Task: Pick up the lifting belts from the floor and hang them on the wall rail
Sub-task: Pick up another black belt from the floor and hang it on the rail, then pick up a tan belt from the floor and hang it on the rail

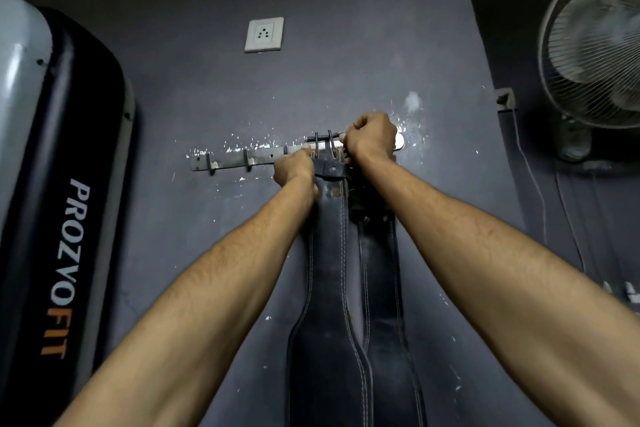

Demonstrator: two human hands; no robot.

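Fingers (307,150) of left hand (294,168) and right hand (371,139) grip the black stitched leather belt (329,288), mid-hanging; next, probably settle its buckle (323,144) onto the grey metal rail (235,159).

Two belts hang down the wall below the hands: the front belt (327,288) directly beneath them, the rear belt (381,270) behind it, offset right. The left hand (294,168) grips just left of the buckle (323,144), the right hand (370,137) just right, at the rail (235,159). A socket (264,34) sits above them, a fan (595,38) far right.
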